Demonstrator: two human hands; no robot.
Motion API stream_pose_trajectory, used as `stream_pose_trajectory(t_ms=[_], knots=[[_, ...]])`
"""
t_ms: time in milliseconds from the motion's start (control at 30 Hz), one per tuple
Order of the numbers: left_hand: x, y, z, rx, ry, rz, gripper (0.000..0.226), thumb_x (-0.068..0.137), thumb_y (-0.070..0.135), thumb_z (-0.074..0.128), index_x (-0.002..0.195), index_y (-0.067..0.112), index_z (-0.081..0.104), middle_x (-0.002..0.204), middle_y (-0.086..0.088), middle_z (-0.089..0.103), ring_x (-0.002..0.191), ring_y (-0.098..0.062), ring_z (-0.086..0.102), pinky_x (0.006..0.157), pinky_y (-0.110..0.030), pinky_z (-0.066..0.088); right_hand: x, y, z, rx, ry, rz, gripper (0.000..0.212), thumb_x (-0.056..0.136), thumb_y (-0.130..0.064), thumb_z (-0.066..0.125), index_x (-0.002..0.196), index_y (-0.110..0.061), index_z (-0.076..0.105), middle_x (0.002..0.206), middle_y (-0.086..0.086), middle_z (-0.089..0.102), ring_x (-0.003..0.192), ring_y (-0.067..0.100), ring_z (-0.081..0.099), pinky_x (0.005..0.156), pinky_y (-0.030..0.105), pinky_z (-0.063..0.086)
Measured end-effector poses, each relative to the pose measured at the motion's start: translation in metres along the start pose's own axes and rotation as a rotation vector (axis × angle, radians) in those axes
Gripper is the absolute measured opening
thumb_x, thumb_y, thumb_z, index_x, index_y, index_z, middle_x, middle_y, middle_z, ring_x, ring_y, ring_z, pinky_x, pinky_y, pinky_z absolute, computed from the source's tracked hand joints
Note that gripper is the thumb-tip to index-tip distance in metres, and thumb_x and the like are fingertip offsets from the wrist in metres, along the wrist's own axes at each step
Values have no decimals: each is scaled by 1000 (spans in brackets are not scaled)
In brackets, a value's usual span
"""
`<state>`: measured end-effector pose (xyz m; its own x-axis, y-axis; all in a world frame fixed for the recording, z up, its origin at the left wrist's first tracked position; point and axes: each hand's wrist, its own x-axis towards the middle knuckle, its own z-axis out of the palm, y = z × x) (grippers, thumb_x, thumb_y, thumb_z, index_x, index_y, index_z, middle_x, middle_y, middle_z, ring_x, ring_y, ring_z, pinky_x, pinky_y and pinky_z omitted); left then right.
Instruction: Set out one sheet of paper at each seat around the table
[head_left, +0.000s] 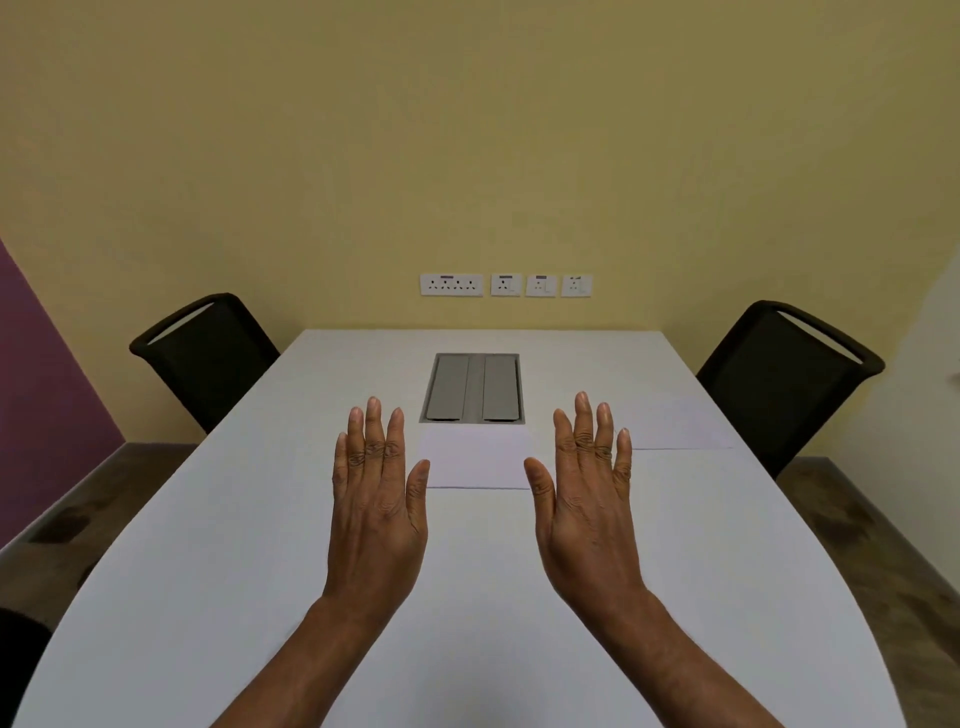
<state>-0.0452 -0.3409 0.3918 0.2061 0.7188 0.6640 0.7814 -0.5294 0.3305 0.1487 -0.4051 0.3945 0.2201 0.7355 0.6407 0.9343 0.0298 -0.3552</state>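
My left hand (376, 499) and right hand (587, 499) hover flat, fingers straight, grip empty, flanking the paper (475, 460) mid-tabletop (260, 545), equally near each hand; another sheet (675, 428) lies by the right edge.

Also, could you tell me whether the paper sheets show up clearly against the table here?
Head view: barely; even light leaves the centre sheet and the right sheet marked only by faint edges on the white table; wide-angle distortion bows its sides.

White table (208, 545) flat and passable, centre hatch (471, 387) seemingly flush, left chair (208, 353), right chair (784, 374) hemming far sides
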Motion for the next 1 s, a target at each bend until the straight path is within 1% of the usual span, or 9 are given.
stream_pose_trajectory(t_ms=[200,433,600,667,700,733,800,867,1000], knots=[[5,-59,51,-30,-86,-29,59,103,34,34,156,13,18,166,-7,9,154,-21,2,124,-46,10,8,0,66,-20,-16,60,60,108,-38,34,159,-9,21,170,8,4,156,24,-3,124,52,6],[4,-114,118,-46,-166,-94,59,103,39,28,155,12,22,165,-7,13,153,-19,4,124,-39,7,10,14,137,-25,-78,113,57,108,-41,31,157,-11,28,169,9,8,156,23,-3,124,48,2],[-2,-152,166,-106,-255,-213,61,103,46,20,153,12,29,163,-5,19,152,-14,6,124,-33,7,9,44,186,5,-185,217,59,106,-45,30,157,-15,30,169,2,7,156,17,-1,125,33,0],[-3,-163,184,-169,-306,-271,60,101,44,25,152,12,31,162,-4,22,151,-13,8,121,-30,8,9,56,203,39,-226,306,57,106,-45,36,155,-17,34,168,0,14,155,20,12,123,30,8],[-2,-168,194,-192,-332,-288,61,98,42,27,152,12,31,162,-4,23,150,-12,9,120,-29,8,9,62,211,43,-237,346,54,105,-42,42,153,-16,39,166,3,25,151,24,26,121,33,18],[-3,-173,202,-205,-358,-299,62,96,41,27,152,13,31,162,-3,24,150,-10,10,120,-27,8,9,68,220,40,-227,370,49,104,-37,49,148,-15,46,159,6,40,142,28,42,116,38,30],[-4,-182,222,-212,-407,-311,62,96,41,27,153,16,30,162,0,24,150,-9,11,121,-27,9,8,82,241,17,-164,369,39,98,-27,62,133,-11,60,128,8,69,112,30,66,101,42,45],[-5,-190,242,-209,-443,-306,57,99,36,32,153,17,30,162,1,24,150,-10,12,122,-30,12,7,98,263,-9,-121,377,32,94,-23,68,124,-10,67,106,4,76,97,27,71,96,41,45],[-6,-203,285,-198,-507,-303,52,104,27,37,153,15,28,163,0,21,148,-6,6,119,-25,4,9,128,305,-10,-101,418,27,94,-25,65,117,-12,69,104,2,76,100,25,70,95,39,41]])
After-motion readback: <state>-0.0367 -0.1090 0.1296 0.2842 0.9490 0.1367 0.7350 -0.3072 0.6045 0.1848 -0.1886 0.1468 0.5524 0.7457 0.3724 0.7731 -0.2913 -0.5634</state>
